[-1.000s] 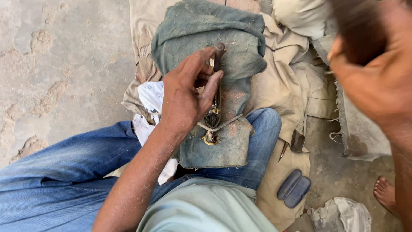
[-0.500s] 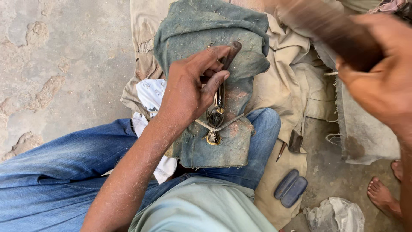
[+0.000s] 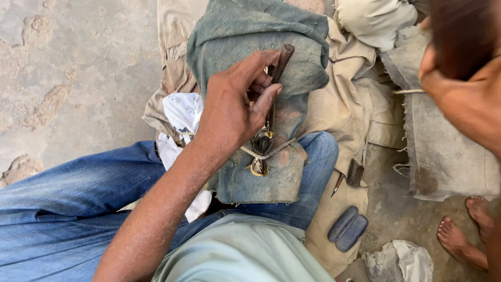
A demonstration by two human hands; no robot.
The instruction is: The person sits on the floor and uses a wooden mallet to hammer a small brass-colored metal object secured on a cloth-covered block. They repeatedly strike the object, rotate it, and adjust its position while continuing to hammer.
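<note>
Head camera looks down on bare, pitted concrete floor point(image 3: 68, 68) at the far left, with the person's legs in blue jeans point(image 3: 78, 193) stretching across the lower part of the view. Just right of that, a white patterned cloth point(image 3: 182, 112) pokes out from under a dusty grey-green cloth pad point(image 3: 250, 36) laid over the knee. The left hand point(image 3: 229, 112) rests on this pad, fingers curled and thumb pressed in, gripping a thin metal punch point(image 3: 282, 60) whose dark rusty head sticks up past the fingertips. Its shaft runs down under the thumb toward a small brass-coloured metal piece point(image 3: 259, 166), which lies on the pad just below the hand and is tied down by a loop of string point(image 3: 271, 153). Beige sacking point(image 3: 339, 109) spreads under and to the right of the pad, on the floor. Lower down, a dark flat case point(image 3: 347, 228) lies on the sacking, and a crumpled white rag point(image 3: 399, 261) sits near it on the floor. At the far right the right hand point(image 3: 464, 99) is raised close to the lens and blurred, closed around a dark wooden handle point(image 3: 459, 36), well apart from the metal piece. Bare toes point(image 3: 464, 230) show at the bottom right corner.
</note>
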